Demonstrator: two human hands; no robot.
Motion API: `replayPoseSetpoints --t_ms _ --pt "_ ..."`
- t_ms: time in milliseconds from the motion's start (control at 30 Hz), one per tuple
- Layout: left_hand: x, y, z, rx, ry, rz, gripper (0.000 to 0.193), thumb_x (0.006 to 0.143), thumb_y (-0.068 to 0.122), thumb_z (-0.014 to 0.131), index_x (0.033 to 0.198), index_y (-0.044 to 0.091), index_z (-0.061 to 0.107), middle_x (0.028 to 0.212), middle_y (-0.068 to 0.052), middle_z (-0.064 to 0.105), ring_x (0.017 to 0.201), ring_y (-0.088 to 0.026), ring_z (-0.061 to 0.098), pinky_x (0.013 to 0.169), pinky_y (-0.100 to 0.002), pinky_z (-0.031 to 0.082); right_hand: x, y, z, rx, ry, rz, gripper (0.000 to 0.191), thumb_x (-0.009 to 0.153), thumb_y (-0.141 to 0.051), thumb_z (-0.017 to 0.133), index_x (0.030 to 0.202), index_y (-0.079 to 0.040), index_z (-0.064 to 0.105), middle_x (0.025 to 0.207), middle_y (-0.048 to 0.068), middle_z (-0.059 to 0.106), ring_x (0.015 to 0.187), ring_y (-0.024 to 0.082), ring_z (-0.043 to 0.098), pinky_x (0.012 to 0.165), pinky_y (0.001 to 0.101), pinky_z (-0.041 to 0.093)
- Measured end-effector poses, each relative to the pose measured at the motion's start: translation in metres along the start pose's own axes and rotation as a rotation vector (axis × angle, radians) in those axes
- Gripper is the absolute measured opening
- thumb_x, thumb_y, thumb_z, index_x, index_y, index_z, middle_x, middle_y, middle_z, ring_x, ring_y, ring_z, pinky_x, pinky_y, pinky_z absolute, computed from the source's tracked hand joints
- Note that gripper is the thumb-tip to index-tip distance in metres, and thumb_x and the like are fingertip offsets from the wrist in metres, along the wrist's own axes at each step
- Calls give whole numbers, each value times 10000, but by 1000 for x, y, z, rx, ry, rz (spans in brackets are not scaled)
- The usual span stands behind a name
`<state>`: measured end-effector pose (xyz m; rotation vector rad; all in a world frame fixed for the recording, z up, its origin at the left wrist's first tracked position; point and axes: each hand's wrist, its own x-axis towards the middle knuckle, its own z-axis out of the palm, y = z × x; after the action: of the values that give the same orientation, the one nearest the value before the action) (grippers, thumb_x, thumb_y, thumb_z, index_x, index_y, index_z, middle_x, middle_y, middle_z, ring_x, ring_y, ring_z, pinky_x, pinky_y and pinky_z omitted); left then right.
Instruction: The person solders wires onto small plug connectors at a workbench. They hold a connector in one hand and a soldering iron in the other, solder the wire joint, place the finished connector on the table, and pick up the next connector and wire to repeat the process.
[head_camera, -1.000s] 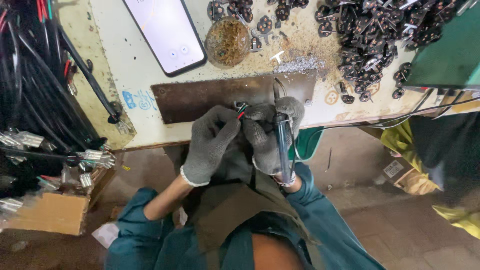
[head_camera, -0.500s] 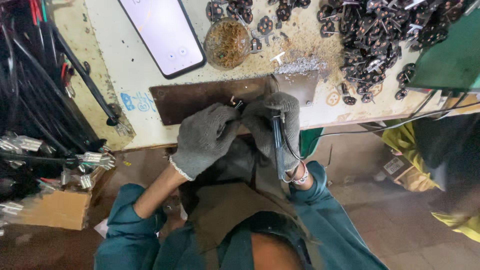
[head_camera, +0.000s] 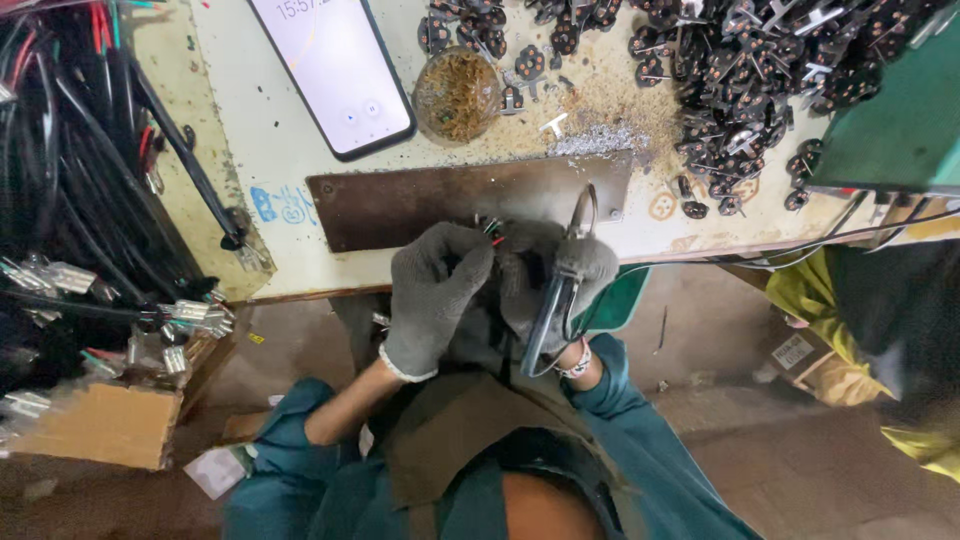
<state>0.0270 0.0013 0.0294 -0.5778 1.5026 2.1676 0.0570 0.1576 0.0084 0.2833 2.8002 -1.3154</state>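
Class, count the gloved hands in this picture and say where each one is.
2. The left hand is at the bench edge, pinching small wires; the right hand is beside it, gripping pliers. No others show.

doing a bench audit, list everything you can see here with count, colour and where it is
phone: one, black frame, lit white screen, top left of the bench
round dish: one, clear, holding brownish bits, right of the phone
metal plate: one, dark brown, at the bench's near edge
small black parts: a large pile, black with copper and silver, top right
metal shavings: a patch, silver, above the plate
cables: a bundle, black and red, far left
cardboard box: one, tan, lower left
green board: one, right edge
pliers: one, dark handles, in the right hand
thin wires: a few, red among them, between the hands
left hand: grey glove, at the wires
right hand: grey glove, gripping the pliers
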Motion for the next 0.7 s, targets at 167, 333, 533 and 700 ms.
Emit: replayPoseSetpoints --t_ms 167,333,533,700 --pt "7 33 -25 891 174 616 171 941 70 765 1054 87 638 931 -114 632 732 -255 636 673 -367 505 4 26 -13 -64 89 -130 375 869 -79 778 1125 -118 506 1096 102 719 995 249 687 916 414 506" --pt "55 67 -24 1020 202 731 125 1071 56 708 1131 87 603 1038 -121 623 884 -303 685 748 -381 562 19 23 -19 182 192 -163 514 1025 -5 687 1322 -160 297 1239 114 729 1096 219 701 1100 393 456" --pt "58 115 10 1081 248 562 96 1052 107 724 1075 54 647 985 -148 664 766 -297 697 659 -384 559 32 -4 -28 -128 194 -240 382 901 -17 783 1121 -106 483 1073 114 777 989 234 666 1110 426 401" --pt "17 84 -20 763 -92 454 106 996 111 692 1056 39 642 1025 -145 665 933 -336 695 812 -396 552 41 -7 -31 -76 -3 -80 129 860 -96 848 904 -85 728 863 98 734 734 228 702 690 342 532"
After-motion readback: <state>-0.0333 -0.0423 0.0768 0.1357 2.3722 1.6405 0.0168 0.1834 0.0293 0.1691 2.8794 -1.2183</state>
